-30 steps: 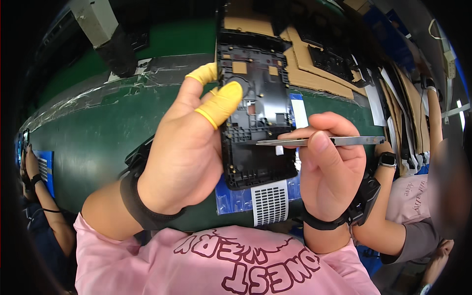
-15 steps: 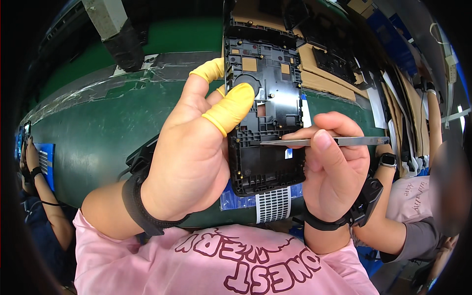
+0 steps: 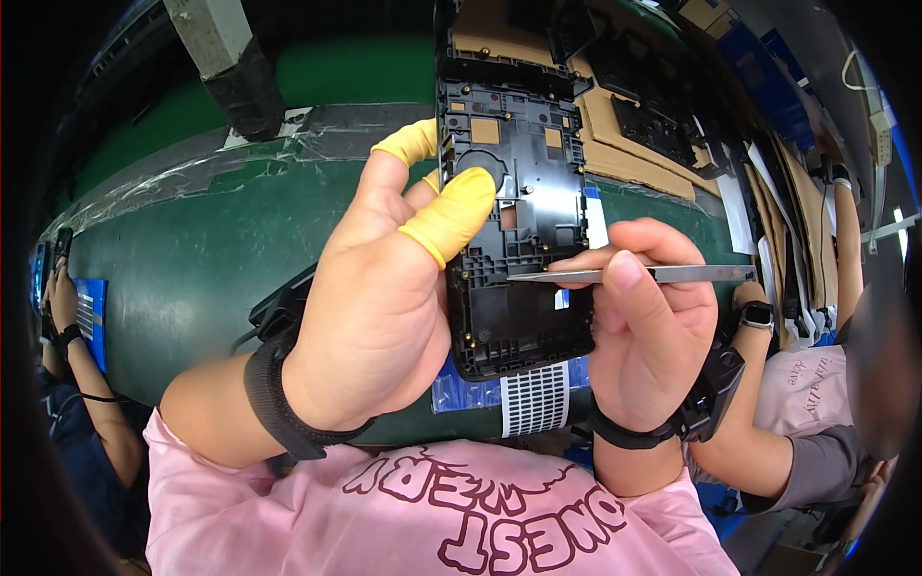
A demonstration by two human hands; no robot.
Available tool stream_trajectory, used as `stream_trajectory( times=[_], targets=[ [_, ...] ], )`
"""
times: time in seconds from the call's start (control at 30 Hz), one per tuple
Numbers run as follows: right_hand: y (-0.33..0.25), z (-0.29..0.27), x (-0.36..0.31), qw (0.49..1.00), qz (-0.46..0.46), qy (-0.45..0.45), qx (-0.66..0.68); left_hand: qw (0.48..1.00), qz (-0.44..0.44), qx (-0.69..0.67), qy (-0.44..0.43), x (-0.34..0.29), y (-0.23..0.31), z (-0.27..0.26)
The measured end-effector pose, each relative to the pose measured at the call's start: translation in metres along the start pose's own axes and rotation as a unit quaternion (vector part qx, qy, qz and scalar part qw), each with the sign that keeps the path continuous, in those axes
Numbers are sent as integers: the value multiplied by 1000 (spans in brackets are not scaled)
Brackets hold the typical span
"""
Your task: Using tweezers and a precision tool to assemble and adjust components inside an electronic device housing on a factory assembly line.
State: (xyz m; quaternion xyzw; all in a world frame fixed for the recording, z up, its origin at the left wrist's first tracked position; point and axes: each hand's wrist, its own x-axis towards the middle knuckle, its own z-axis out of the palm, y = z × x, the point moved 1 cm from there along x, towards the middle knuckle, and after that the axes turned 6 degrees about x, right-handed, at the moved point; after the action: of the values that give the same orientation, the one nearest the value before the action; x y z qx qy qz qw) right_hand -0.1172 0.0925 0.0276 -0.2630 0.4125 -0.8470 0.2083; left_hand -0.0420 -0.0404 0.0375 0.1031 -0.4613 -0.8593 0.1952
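My left hand (image 3: pixel 370 278), with yellow finger cots on its thumb and fingers, grips the left edge of a long black plastic housing (image 3: pixel 543 216). Its thumb presses on the inner face; the other fingers are partly hidden behind. The housing has ribs, small brass inserts and cut-out windows, and it stands raised toward me. In my right hand (image 3: pixel 653 326) are silver tweezers (image 3: pixel 672 275), pinched between thumb and fingers. Their tip lies at the housing's lower part, just below a ribbed crossbar. Whether the tip holds anything is too small to tell.
Beneath the housing, a sheet of small dark labels (image 3: pixel 536 401) lies over a blue tray (image 3: pixel 461 389) at the near edge of the green table (image 3: pixel 211 250). Cardboard (image 3: pixel 634 158) carries more black housings behind. Co-workers' arms (image 3: pixel 91 365) show at both sides. A grey post (image 3: pixel 216 48) stands far left.
The housing and both hands have shifted very slightly. The tweezers' tip stays at the same spot on the housing.
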Motion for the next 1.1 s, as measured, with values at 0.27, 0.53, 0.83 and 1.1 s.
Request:
stream_trajectory(
  times=[0.27, 0.53, 0.83, 1.1],
  targets=[
    [-1, 0, 0, 1000, -1, -1, -5, 1000, 0, 8, 6, 1, 0, 1],
    [2, 3, 1, 1000, -1, 7, -2, 1000, 3, -1, 9, 0, 1, -1],
    [2, 6, 9, 996, -17, 57, -69, 994, 30, 108, -5, 6, 11, -2],
    [51, -68, 44, 987, 59, 126, -84, 994, 49, 96, 2, 60, 11, -43]
  ],
)
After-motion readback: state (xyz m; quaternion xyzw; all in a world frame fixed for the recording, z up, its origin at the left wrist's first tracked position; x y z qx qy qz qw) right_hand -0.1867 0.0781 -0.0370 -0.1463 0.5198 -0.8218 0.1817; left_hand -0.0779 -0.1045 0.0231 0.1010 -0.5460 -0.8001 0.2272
